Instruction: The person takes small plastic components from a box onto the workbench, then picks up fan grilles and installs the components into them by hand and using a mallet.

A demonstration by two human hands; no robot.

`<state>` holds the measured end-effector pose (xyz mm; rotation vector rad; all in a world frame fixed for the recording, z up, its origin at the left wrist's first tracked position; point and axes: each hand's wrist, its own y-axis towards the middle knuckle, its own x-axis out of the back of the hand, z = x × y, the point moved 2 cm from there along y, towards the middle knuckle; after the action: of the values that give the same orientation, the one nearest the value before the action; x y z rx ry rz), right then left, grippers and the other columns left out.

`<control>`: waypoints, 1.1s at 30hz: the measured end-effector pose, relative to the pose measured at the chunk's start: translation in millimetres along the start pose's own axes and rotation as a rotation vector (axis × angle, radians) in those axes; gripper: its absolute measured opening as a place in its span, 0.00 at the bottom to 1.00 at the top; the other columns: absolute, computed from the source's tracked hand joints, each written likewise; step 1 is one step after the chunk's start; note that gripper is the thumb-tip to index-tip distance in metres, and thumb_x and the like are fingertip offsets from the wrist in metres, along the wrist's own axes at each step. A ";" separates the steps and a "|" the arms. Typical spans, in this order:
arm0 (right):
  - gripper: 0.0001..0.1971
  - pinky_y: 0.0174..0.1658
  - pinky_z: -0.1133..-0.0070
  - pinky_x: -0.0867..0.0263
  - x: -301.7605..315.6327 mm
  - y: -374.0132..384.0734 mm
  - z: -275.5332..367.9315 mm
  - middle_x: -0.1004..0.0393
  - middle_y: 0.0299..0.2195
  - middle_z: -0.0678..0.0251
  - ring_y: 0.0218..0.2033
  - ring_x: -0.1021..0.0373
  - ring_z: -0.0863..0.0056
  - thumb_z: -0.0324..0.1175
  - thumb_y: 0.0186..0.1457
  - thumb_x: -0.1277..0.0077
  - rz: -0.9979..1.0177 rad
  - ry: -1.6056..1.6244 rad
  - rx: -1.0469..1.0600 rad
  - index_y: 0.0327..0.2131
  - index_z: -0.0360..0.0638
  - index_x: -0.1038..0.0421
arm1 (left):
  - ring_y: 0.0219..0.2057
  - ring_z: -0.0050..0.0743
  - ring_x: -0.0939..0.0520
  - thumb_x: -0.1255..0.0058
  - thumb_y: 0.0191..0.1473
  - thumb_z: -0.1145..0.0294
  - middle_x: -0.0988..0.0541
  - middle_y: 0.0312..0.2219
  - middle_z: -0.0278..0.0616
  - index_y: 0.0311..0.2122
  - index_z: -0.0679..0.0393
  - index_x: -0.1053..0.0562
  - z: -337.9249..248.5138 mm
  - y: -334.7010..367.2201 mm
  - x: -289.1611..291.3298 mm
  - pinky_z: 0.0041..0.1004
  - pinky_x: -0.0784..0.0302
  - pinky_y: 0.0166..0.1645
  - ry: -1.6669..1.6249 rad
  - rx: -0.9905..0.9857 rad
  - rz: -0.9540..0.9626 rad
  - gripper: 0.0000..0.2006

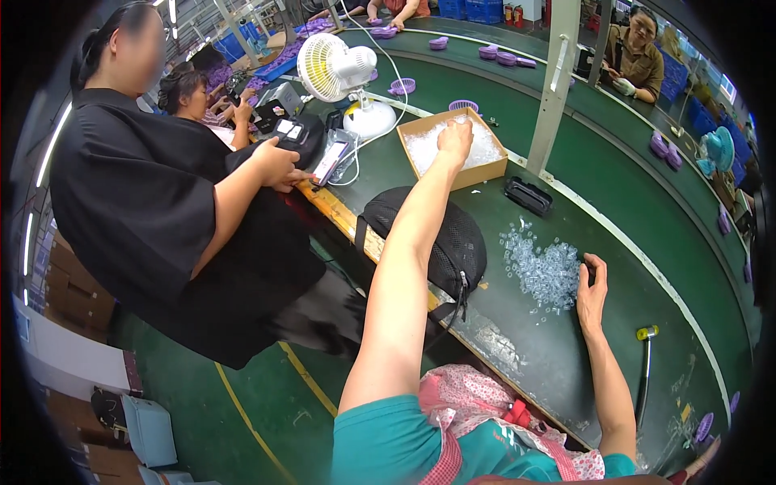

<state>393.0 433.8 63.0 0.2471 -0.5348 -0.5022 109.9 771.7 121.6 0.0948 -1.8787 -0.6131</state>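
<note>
My left arm reaches far forward, and my left hand is over a shallow cardboard box of small clear plastic pieces. Its fingers are drawn together; whatever they hold is hidden. Loose on the green worktop lies a spread pile of small clear plastic pieces. My right hand rests on its right edge, fingers curved and apart, with no piece visibly gripped. Between box and pile sits an open black case. A black mesh bag lies under my left forearm.
A yellow-headed hammer lies to the right. A white fan with a trailing cord stands beyond the box. At the left, a person in black holds a phone near the table edge. Purple shoe-shaped parts ride the conveyor.
</note>
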 end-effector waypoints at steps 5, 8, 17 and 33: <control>0.12 0.55 0.75 0.38 -1.3 -0.1 0.2 0.30 0.47 0.61 0.48 0.32 0.68 0.29 0.62 0.53 -0.011 0.040 0.022 0.48 0.35 0.31 | 0.38 0.61 0.19 0.45 0.53 0.63 0.20 0.33 0.60 0.40 0.59 0.26 -3.2 -0.8 6.8 0.50 0.22 0.41 0.016 0.011 0.015 0.13; 0.13 0.55 0.75 0.38 -0.4 -1.1 2.7 0.30 0.47 0.61 0.48 0.32 0.68 0.30 0.62 0.52 -0.019 0.046 0.011 0.48 0.36 0.31 | 0.38 0.61 0.19 0.46 0.53 0.63 0.20 0.33 0.59 0.40 0.59 0.26 -10.3 -3.3 12.7 0.51 0.22 0.42 0.019 -0.012 0.000 0.13; 0.15 0.53 0.75 0.37 0.1 -1.4 -0.7 0.30 0.48 0.62 0.47 0.32 0.69 0.33 0.62 0.52 -0.028 0.083 0.001 0.49 0.38 0.31 | 0.32 0.63 0.20 0.45 0.54 0.62 0.22 0.28 0.60 0.36 0.59 0.29 -77.2 -20.6 40.9 0.52 0.23 0.34 -0.090 -0.219 -0.105 0.11; 0.24 0.60 0.73 0.42 6.0 -1.6 -11.1 0.32 0.57 0.55 0.59 0.36 0.64 0.46 0.67 0.60 -0.081 0.330 -0.049 0.57 0.40 0.34 | 0.32 0.58 0.19 0.46 0.53 0.66 0.27 0.32 0.55 0.39 0.57 0.29 -265.3 -206.5 -16.0 0.46 0.21 0.32 -0.369 -0.480 0.063 0.10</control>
<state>402.9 430.4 55.8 0.2993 -0.1911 -0.5400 307.4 501.8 83.6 -0.4130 -2.0184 -1.0756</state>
